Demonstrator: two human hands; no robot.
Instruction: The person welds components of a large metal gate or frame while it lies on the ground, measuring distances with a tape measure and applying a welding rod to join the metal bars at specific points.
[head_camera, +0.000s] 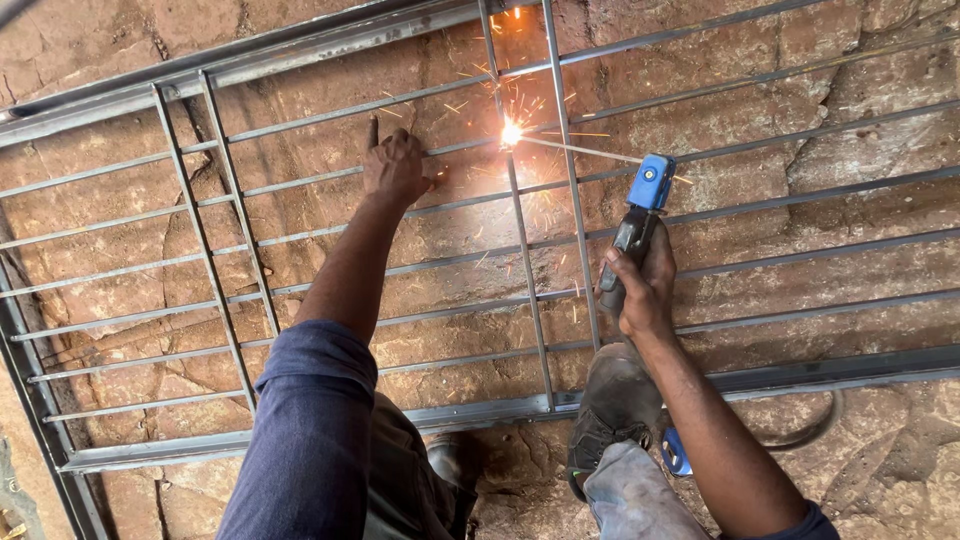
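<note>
Steel grille (300, 235), blue electrode holder (640, 215), sparks (512, 132)

Daylight is falling evenly and warm across the rock floor (800, 60), so you're getting soft shadows only. The welding arc (511, 132) is blowing out to a white-yellow flare, throwing sparks and glare over the steel grille (520, 250) around it. Focus is holding sharp at centre; the bars are bowing toward the edges, and the corners are going slightly soft.
</note>
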